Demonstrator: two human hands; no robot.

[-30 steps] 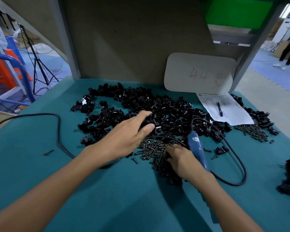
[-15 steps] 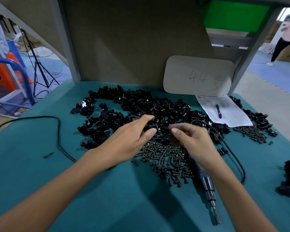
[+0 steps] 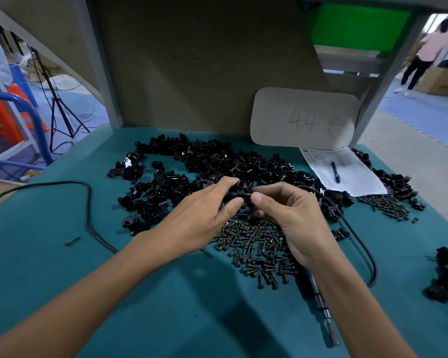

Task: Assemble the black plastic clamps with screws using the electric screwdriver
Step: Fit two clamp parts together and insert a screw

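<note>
Above the screws [image 3: 256,244] on the counter [image 3: 49,267], left hand [image 3: 202,218] fingers grip a clamp [image 3: 239,191]; right hand [image 3: 292,215] fingers pinch a screw at it.

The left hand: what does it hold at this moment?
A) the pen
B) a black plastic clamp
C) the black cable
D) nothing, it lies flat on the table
B: the left hand has its thumb and fingers curled round a black plastic clamp, while the right hand pinches a screw at it.
</note>
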